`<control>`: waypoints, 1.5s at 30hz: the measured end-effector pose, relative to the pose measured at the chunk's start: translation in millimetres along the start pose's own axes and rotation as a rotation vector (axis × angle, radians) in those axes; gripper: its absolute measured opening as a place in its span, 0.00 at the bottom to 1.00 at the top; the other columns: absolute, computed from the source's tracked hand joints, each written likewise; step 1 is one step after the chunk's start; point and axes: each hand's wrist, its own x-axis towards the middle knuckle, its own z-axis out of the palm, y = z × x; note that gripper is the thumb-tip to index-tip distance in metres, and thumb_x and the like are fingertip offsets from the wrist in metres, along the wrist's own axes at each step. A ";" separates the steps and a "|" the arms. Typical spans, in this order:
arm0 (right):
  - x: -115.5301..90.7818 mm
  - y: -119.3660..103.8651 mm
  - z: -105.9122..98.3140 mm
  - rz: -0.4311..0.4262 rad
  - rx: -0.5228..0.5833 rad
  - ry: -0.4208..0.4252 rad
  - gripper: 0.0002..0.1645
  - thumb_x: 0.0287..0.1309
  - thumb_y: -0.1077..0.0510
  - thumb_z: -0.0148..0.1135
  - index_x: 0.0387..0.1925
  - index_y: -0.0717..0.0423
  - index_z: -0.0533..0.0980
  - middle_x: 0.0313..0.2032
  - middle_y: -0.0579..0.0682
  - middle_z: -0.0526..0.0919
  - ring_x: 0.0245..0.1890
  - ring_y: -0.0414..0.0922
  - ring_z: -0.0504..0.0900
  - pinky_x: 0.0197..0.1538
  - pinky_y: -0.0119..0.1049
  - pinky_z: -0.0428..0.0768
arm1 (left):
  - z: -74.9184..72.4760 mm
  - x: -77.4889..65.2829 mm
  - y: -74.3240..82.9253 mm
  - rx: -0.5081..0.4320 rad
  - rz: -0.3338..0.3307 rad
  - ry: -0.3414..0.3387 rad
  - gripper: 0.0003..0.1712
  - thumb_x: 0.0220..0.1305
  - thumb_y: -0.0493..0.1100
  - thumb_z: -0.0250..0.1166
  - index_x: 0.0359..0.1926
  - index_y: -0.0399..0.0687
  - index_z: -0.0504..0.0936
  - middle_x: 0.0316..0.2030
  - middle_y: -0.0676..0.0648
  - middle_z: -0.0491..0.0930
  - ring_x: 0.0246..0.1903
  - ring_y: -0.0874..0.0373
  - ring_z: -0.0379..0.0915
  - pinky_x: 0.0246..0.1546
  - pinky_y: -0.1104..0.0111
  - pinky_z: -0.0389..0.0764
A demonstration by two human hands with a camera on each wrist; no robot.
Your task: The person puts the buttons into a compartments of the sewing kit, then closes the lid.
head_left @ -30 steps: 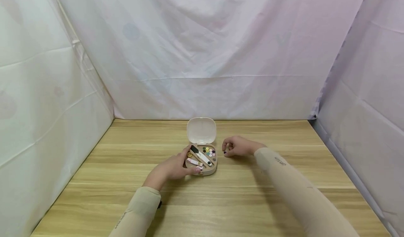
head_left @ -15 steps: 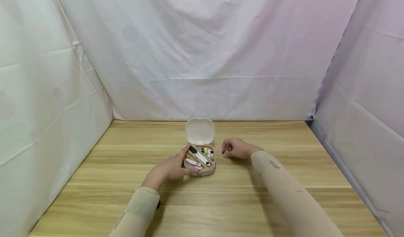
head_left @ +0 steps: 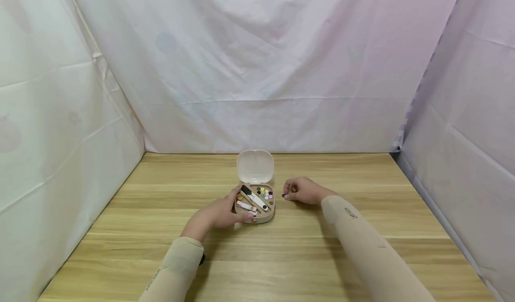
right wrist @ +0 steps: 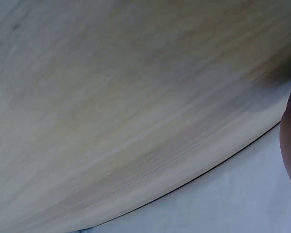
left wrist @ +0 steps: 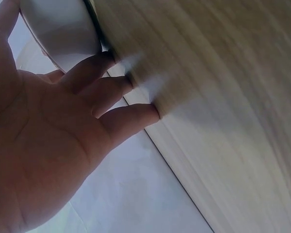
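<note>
A small white sewing box (head_left: 263, 220) stands with its lid (head_left: 255, 166) raised at the back. My left hand (head_left: 217, 212) grips its left side, thumb at the front rim and fingers toward the back corner. In the left wrist view, the same hand (left wrist: 53, 131) has several fingertips down on the table beside the box wall (left wrist: 63, 34). Inside lie white thread snips (head_left: 257, 201) with a black end, and several coloured buttons (head_left: 265, 193). To the right of the box, my right hand (head_left: 303, 190) pinches a small dark button (head_left: 283, 195) between thumb and fingers.
Also in the box are a pink-and-white strip-like piece (head_left: 246, 206) and a small gold ring-shaped item (head_left: 240, 196). The wooden table (head_left: 257, 262) is bordered by pale cloth at the back (head_left: 257, 69) and on both sides.
The dark button in my right hand has turned and now sticks out a little to the left of the fingertips. My left hand keeps its hold on the box.
</note>
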 end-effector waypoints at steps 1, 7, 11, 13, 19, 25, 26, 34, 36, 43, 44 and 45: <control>0.1 0.0 0.0 -0.004 -0.012 0.003 0.04 0.70 0.57 0.70 0.39 0.51 0.81 0.26 0.44 0.73 0.29 0.40 0.71 0.41 0.35 0.73 | 0.1 0.1 0.1 0.000 -0.002 0.000 0.67 0.63 0.76 0.68 0.88 0.58 0.42 0.81 0.33 0.61 0.77 0.32 0.63 0.78 0.41 0.67; 0.9 0.6 1.0 -0.030 -0.093 -0.011 0.06 0.73 0.55 0.68 0.48 0.44 0.82 0.25 0.43 0.70 0.27 0.39 0.69 0.42 0.36 0.72 | 0.6 -0.4 -0.1 0.000 -0.003 -0.002 0.67 0.63 0.76 0.68 0.88 0.57 0.42 0.81 0.33 0.61 0.78 0.33 0.63 0.78 0.41 0.67; 0.3 0.8 1.8 -0.029 -0.104 -0.022 0.07 0.73 0.55 0.67 0.48 0.40 0.82 0.22 0.42 0.68 0.26 0.39 0.67 0.42 0.37 0.71 | 1.0 -0.9 0.6 -0.006 0.002 0.001 0.67 0.63 0.75 0.69 0.88 0.57 0.43 0.81 0.33 0.61 0.78 0.33 0.63 0.77 0.41 0.67; 0.0 1.3 1.7 -0.036 -0.104 -0.024 0.07 0.74 0.56 0.67 0.48 0.40 0.82 0.22 0.42 0.69 0.26 0.39 0.67 0.40 0.37 0.70 | 1.1 -0.8 0.6 -0.006 0.002 0.002 0.67 0.63 0.75 0.69 0.88 0.57 0.43 0.81 0.33 0.61 0.78 0.33 0.63 0.78 0.41 0.67; 0.8 1.9 1.5 -0.042 -0.128 -0.032 0.06 0.75 0.55 0.66 0.47 0.37 0.82 0.24 0.42 0.74 0.27 0.39 0.69 0.37 0.36 0.70 | 0.0 0.4 -0.1 -0.003 -0.001 0.002 0.67 0.63 0.75 0.69 0.88 0.57 0.42 0.81 0.33 0.61 0.78 0.33 0.62 0.78 0.40 0.66; 0.4 1.2 1.9 -0.102 -0.226 -0.041 0.05 0.76 0.56 0.64 0.47 0.40 0.81 0.33 0.41 0.82 0.32 0.38 0.75 0.41 0.37 0.77 | -0.9 0.5 -0.2 0.005 0.003 0.000 0.67 0.64 0.75 0.68 0.88 0.56 0.42 0.81 0.33 0.61 0.78 0.32 0.62 0.78 0.40 0.66; -0.2 1.3 2.4 -0.131 -0.258 -0.038 0.05 0.76 0.56 0.64 0.47 0.41 0.81 0.35 0.41 0.83 0.34 0.37 0.77 0.43 0.38 0.79 | -0.8 0.4 -0.1 0.006 0.004 0.000 0.67 0.64 0.75 0.68 0.88 0.56 0.42 0.81 0.33 0.61 0.78 0.32 0.62 0.78 0.40 0.66; -6.7 -0.4 5.2 -0.219 -0.403 0.018 0.03 0.76 0.54 0.64 0.41 0.47 0.81 0.38 0.41 0.84 0.38 0.35 0.80 0.46 0.38 0.84 | 2.6 1.5 -0.9 0.004 -0.006 -0.003 0.67 0.63 0.76 0.68 0.88 0.58 0.42 0.81 0.33 0.62 0.78 0.32 0.63 0.77 0.40 0.67; -7.9 -1.7 4.4 -0.191 -0.379 0.025 0.04 0.76 0.54 0.64 0.41 0.47 0.82 0.37 0.40 0.84 0.36 0.34 0.80 0.45 0.37 0.83 | 3.2 1.7 -1.0 0.004 -0.012 -0.002 0.67 0.62 0.77 0.68 0.88 0.59 0.43 0.81 0.34 0.62 0.78 0.32 0.63 0.77 0.40 0.67; -10.5 -2.8 2.0 -0.130 -0.281 0.062 0.05 0.74 0.55 0.66 0.39 0.49 0.83 0.32 0.40 0.84 0.31 0.34 0.76 0.39 0.32 0.79 | 2.4 2.9 -1.2 -0.006 -0.002 0.002 0.67 0.62 0.76 0.68 0.88 0.58 0.43 0.80 0.34 0.62 0.77 0.33 0.64 0.77 0.41 0.67; -10.5 -2.7 2.0 -0.129 -0.274 0.063 0.05 0.74 0.55 0.66 0.39 0.49 0.83 0.32 0.40 0.84 0.30 0.34 0.76 0.38 0.31 0.79 | 2.2 2.8 -1.6 -0.004 -0.003 0.003 0.67 0.62 0.76 0.69 0.88 0.58 0.43 0.80 0.34 0.62 0.77 0.33 0.64 0.77 0.41 0.68; -10.4 -2.5 1.9 -0.132 -0.270 0.064 0.05 0.74 0.55 0.66 0.39 0.50 0.83 0.31 0.40 0.84 0.30 0.34 0.75 0.37 0.31 0.78 | 2.0 2.7 -1.7 -0.002 -0.004 0.004 0.67 0.62 0.76 0.69 0.88 0.58 0.43 0.80 0.34 0.62 0.77 0.33 0.64 0.77 0.41 0.68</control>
